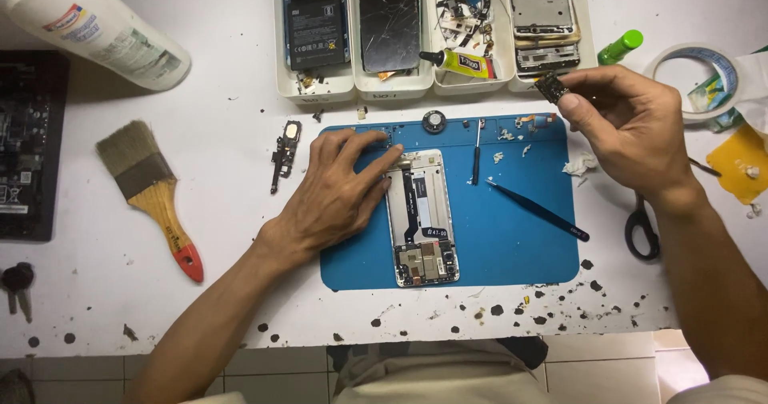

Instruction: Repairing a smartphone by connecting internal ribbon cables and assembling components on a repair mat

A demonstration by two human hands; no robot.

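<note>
**Open phone on the blue mat, small part lifted beside the trays**

From the head camera, the left hand [340, 192] lay flat on the blue mat [520, 252], its fingers spread and loose, fingertips touching the top edge of the opened phone [422, 220]. The right hand [632, 128] was raised near the trays, thumb and forefinger pinched together on a small dark part [551, 86].

Four white trays stood in a row behind the mat. The first tray [282, 68] held a phone back with its battery; the second tray [358, 76] held a cracked screen [389, 18]; the third tray [500, 52] held loose bits and a glue tube [460, 62]; the fourth tray [590, 36] held stacked phone frames. Tweezers [536, 210] and a screwdriver [477, 152] lay on the mat. A paintbrush [152, 192] lay well to the left.
</note>
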